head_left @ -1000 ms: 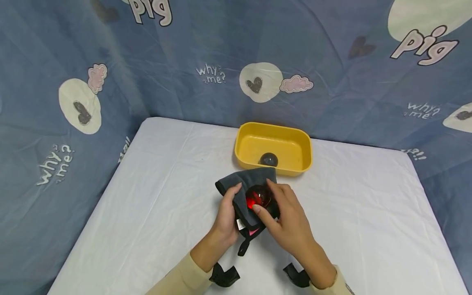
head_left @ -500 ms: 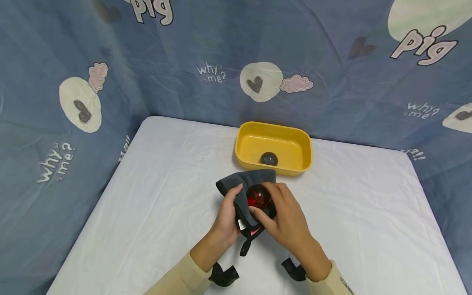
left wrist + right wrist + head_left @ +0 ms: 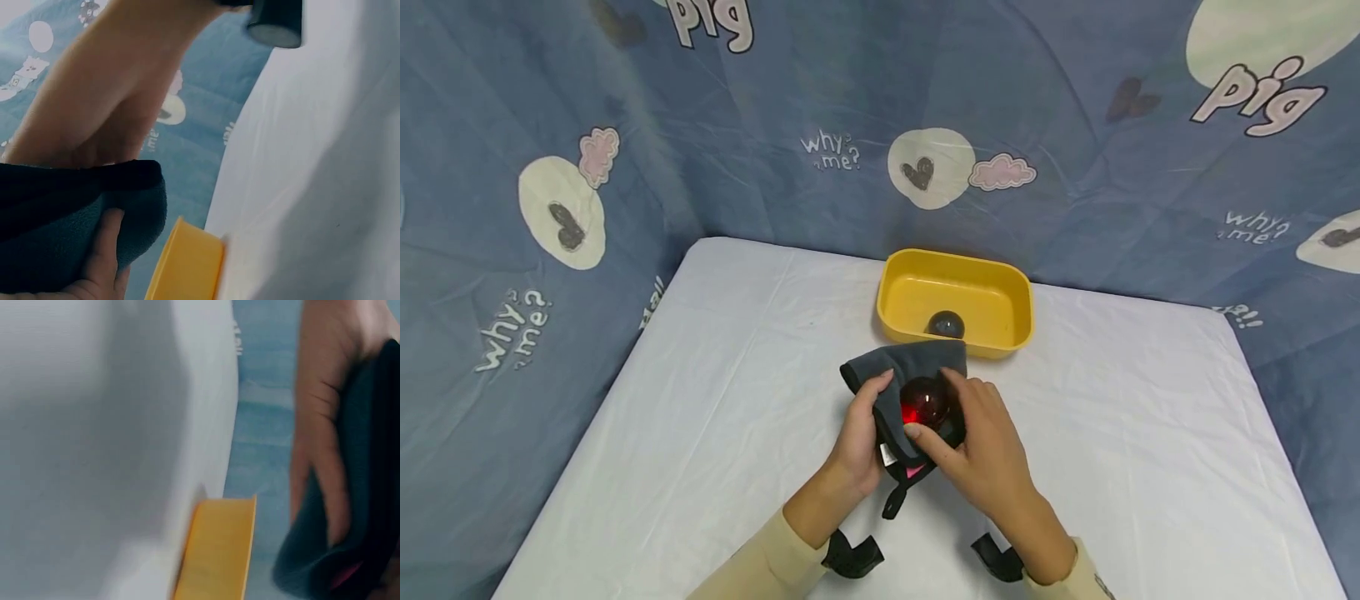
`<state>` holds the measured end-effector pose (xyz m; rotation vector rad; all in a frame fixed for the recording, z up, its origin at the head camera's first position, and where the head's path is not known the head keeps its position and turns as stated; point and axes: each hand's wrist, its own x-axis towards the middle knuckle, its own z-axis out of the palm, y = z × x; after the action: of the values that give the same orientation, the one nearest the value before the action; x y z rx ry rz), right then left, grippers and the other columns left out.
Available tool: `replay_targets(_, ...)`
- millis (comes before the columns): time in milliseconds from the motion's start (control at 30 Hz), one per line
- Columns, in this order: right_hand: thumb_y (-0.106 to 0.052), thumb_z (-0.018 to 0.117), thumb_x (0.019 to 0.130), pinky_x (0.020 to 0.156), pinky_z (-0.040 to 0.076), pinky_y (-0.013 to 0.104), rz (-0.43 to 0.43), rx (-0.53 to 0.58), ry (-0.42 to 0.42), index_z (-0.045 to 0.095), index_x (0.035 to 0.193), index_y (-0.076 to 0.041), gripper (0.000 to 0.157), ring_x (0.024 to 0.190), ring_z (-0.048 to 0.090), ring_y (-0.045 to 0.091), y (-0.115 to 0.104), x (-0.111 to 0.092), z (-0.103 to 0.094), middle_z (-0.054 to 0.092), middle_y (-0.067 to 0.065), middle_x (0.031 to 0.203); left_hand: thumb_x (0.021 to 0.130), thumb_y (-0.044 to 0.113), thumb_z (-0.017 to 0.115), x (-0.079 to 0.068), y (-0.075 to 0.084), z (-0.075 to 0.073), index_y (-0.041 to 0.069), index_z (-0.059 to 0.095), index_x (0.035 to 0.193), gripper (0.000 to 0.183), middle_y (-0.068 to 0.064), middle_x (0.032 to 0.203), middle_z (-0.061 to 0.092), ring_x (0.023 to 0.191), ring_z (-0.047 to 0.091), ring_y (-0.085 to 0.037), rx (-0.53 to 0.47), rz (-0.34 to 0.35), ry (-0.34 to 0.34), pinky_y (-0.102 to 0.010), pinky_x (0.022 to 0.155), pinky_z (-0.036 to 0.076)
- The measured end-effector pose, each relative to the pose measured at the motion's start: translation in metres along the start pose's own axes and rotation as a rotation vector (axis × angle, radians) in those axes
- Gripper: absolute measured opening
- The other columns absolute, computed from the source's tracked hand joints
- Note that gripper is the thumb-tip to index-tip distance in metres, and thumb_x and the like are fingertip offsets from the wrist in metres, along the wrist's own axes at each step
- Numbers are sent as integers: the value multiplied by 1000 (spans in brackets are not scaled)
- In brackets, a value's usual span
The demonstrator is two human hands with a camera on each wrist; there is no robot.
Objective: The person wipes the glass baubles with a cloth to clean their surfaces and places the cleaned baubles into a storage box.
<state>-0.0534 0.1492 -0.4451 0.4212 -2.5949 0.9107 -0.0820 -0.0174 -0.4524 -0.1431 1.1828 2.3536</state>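
Observation:
My left hand (image 3: 856,442) grips a dark grey cloth (image 3: 880,362) with black edging, its thumb lying on top. The cloth has a hanging loop (image 3: 895,500), a white tag and a bit of pink underneath. On the cloth sits a see-through red ball (image 3: 924,402), glowing at its lower left. My right hand (image 3: 988,454) holds the ball's right side between thumb and fingers, against the cloth. Both wrist views show folds of the cloth (image 3: 144,209) with fingers on it, but not the ball.
Just beyond the hands stands a yellow bin (image 3: 1022,308) with a dark grey ball (image 3: 946,324) inside, near its front wall. A white sheet (image 3: 760,350) covers the table. Blue printed fabric (image 3: 760,100) hangs behind and at the sides. Black pieces (image 3: 853,557) hang at both wrists.
My right thumb and fingers shift slightly around the red ball, whose glow and facing vary. The left hand keeps its grip on the cloth. The bin and dark ball stay put.

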Motion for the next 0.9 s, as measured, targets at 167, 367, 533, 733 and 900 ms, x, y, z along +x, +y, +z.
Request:
replay_targets(167,-49,81,90,87,48,50,-131,-91,91,55,139,-1,74,109,58,33,-2,-3,3,62,17,122,106,40,40,1,1,1,9,10,166,74,-10,168,18,151,25,-27,-14,27,13,-41,123,22)
replay_targets(367,-41,92,79,73,47,45,-161,-189,120,62,121,1,67,93,57,32,-6,1,1,60,15,106,106,41,41,-2,-3,2,10,15,165,71,-12,164,25,142,34,-24,-5,-4,18,-33,113,34)
replay_targets(533,-41,87,84,74,48,41,-128,-125,70,65,118,2,59,89,54,28,-6,3,-2,61,11,99,106,42,43,-3,-4,2,9,14,165,73,-12,159,28,126,44,-18,0,-25,33,-28,104,39)
replay_targets(733,-44,80,92,74,49,36,71,50,-12,74,112,-5,44,91,53,16,-8,4,-6,68,3,100,106,44,40,-4,-4,2,8,27,160,66,-11,149,42,126,51,-17,-9,-62,-4,-32,112,40)
replay_targets(900,-45,72,98,77,49,38,166,98,-72,75,116,-6,44,94,52,15,-9,6,-9,69,1,103,106,44,41,-3,-3,3,9,25,161,67,-12,154,38,136,44,-21,-17,-49,-2,-36,117,36)
